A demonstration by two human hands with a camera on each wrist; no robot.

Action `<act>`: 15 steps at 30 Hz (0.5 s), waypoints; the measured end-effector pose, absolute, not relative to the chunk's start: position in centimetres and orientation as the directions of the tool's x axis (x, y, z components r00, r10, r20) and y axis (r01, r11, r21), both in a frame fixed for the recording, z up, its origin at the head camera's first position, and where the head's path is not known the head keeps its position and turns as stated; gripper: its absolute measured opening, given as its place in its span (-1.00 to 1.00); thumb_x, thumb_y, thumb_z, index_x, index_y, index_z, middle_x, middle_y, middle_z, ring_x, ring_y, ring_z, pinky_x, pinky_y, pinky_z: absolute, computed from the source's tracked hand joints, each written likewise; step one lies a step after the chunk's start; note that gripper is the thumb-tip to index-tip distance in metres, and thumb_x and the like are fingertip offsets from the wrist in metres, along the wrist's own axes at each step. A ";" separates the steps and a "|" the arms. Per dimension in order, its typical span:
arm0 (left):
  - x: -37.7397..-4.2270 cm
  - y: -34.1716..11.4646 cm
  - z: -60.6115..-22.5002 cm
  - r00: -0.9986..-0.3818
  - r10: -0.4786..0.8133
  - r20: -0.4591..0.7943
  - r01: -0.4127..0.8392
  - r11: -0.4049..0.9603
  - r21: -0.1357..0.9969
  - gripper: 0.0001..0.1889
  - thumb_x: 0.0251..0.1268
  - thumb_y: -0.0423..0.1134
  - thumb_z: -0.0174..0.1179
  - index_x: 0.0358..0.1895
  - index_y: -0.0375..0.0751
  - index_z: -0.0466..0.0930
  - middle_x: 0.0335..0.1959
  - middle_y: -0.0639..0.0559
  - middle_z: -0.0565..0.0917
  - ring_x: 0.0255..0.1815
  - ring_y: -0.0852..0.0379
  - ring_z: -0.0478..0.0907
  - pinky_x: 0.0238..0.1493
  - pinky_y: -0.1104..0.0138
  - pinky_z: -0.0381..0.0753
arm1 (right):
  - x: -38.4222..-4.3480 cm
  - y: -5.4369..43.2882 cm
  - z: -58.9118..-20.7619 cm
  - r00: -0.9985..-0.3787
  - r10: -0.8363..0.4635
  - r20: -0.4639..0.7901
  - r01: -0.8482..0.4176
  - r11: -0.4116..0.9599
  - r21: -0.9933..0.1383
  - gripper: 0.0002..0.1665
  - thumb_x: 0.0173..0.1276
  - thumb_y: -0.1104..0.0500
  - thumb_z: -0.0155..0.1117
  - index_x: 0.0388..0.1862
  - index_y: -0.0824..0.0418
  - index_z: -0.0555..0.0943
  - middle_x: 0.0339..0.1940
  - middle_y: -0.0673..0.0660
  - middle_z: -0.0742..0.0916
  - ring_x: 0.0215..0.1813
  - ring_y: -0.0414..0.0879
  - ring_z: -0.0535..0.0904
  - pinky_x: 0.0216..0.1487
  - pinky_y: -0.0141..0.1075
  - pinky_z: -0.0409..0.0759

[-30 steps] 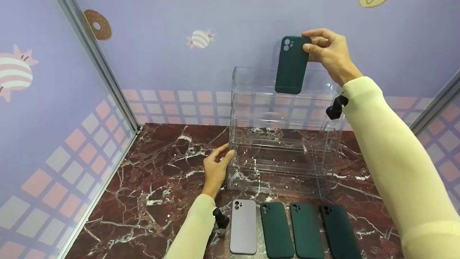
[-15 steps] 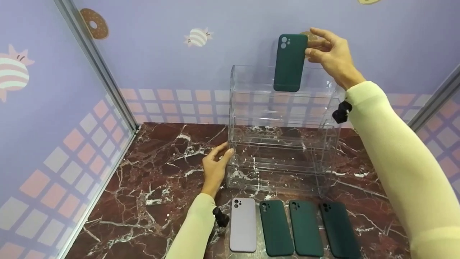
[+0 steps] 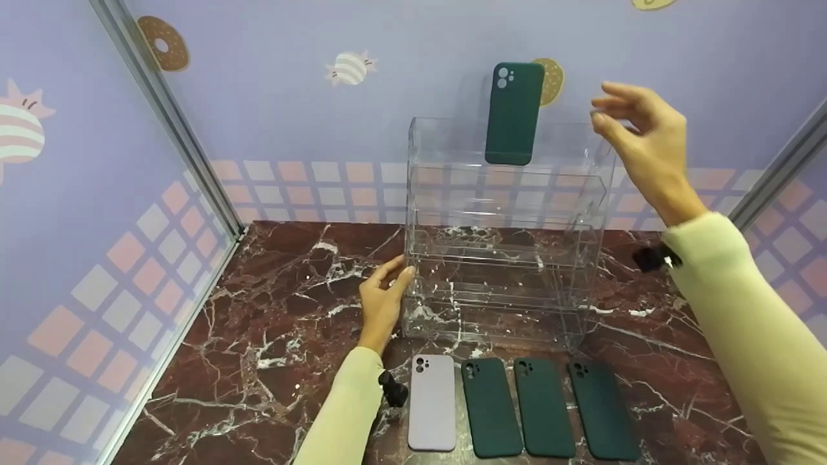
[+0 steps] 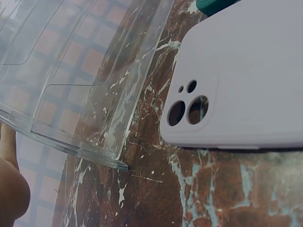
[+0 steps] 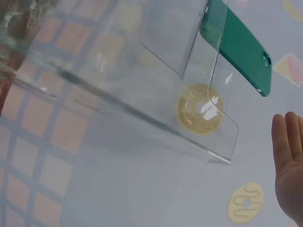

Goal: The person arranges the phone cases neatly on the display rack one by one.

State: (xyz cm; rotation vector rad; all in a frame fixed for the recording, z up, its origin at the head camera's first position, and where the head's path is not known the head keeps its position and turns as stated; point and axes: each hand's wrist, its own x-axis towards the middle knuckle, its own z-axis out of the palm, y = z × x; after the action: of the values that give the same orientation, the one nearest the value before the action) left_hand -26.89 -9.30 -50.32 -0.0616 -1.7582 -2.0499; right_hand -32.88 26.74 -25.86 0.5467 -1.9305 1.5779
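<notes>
From the head camera, a green phone case (image 3: 513,116) stands leaning back at twelve o'clock on the clear rack (image 3: 510,259), its lower end seen through the top tier's see-through lip. At two o'clock, well apart from it, the right hand (image 3: 649,145) has thumb and fingers parted, holding nothing; the right wrist view cuts this hand off at four o'clock. At eight o'clock, the left hand (image 3: 381,303) touches the rack's side wall, thumb and fingers spread; whether they pinch it I cannot tell, and the left wrist view shows only a slice. The lilac case (image 3: 431,403) lies at seven o'clock, three dark green cases (image 3: 544,408) around six. The rack's overlapping tiers are hard to separate.
</notes>
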 end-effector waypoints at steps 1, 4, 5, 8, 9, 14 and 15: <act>-26.8 -9.3 -50.4 -0.904 -0.295 0.309 0.348 -0.092 0.933 -0.66 0.35 -0.47 0.42 0.15 -0.50 0.72 0.06 -0.40 0.73 -0.02 -0.03 0.74 -0.04 0.39 0.71 | -32.2 27.0 -26.3 -0.744 0.039 0.667 -0.648 0.201 -0.735 -0.55 0.40 0.42 0.46 0.25 0.30 0.69 0.09 0.26 0.79 0.06 -0.03 0.74 0.14 -0.35 0.68; -26.8 -9.3 -50.5 -0.905 -0.300 0.302 0.342 -0.090 0.935 -0.66 0.36 -0.46 0.43 0.15 -0.51 0.71 0.04 -0.37 0.75 0.01 -0.15 0.73 -0.03 0.38 0.71 | -30.0 27.5 -27.6 -0.742 0.010 0.671 -0.659 0.174 -0.731 -0.57 0.42 0.42 0.44 0.24 0.34 0.68 0.09 0.27 0.78 0.06 -0.01 0.73 0.14 -0.36 0.67; -26.7 -9.3 -50.5 -0.906 -0.301 0.298 0.339 -0.094 0.936 -0.65 0.35 -0.46 0.43 0.15 -0.51 0.71 0.05 -0.37 0.75 0.01 -0.17 0.73 -0.03 0.38 0.71 | -29.2 27.7 -28.1 -0.743 0.000 0.669 -0.659 0.172 -0.732 -0.58 0.42 0.42 0.43 0.24 0.35 0.68 0.10 0.27 0.78 0.07 -0.01 0.73 0.14 -0.35 0.67; -26.7 -9.2 -50.5 -0.904 -0.307 0.299 0.342 -0.098 0.935 -0.66 0.35 -0.47 0.43 0.15 -0.52 0.71 0.04 -0.37 0.75 -0.01 -0.08 0.74 -0.03 0.39 0.71 | -27.2 28.0 -29.6 -0.750 -0.022 0.661 -0.654 0.178 -0.736 -0.59 0.43 0.43 0.40 0.24 0.39 0.67 0.11 0.28 0.77 0.08 -0.01 0.73 0.15 -0.35 0.67; -26.7 -9.2 -50.5 -0.902 -0.310 0.301 0.344 -0.097 0.934 -0.66 0.35 -0.47 0.43 0.15 -0.52 0.71 0.04 -0.35 0.75 -0.02 -0.04 0.74 -0.03 0.39 0.71 | -26.7 28.1 -30.1 -0.747 -0.029 0.664 -0.656 0.190 -0.730 -0.59 0.43 0.44 0.39 0.24 0.40 0.66 0.11 0.29 0.77 0.08 -0.01 0.73 0.15 -0.35 0.67; -26.6 -9.0 -50.3 -0.893 -0.320 0.317 0.363 -0.095 0.927 -0.67 0.34 -0.47 0.43 0.13 -0.50 0.73 0.02 -0.34 0.76 -0.03 0.00 0.74 -0.04 0.40 0.71 | -24.9 28.9 -32.6 -0.747 -0.058 0.663 -0.657 0.216 -0.722 -0.58 0.40 0.54 0.36 0.23 0.49 0.64 0.08 0.31 0.78 0.05 -0.04 0.75 0.09 -0.36 0.69; -26.6 -8.9 -50.2 -0.892 -0.319 0.320 0.365 -0.091 0.926 -0.67 0.35 -0.47 0.43 0.13 -0.50 0.73 0.02 -0.36 0.75 -0.04 -0.02 0.74 -0.05 0.41 0.70 | -24.6 29.1 -33.1 -0.748 -0.061 0.661 -0.656 0.222 -0.722 -0.58 0.39 0.56 0.35 0.22 0.50 0.65 0.07 0.32 0.78 0.05 -0.04 0.75 0.09 -0.36 0.69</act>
State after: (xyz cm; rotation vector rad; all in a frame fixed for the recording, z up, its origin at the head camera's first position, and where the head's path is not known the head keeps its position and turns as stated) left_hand -26.61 -8.90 -50.24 -0.0500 -1.7398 -2.0294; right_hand -24.57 29.09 -33.13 0.6586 -1.9992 1.5567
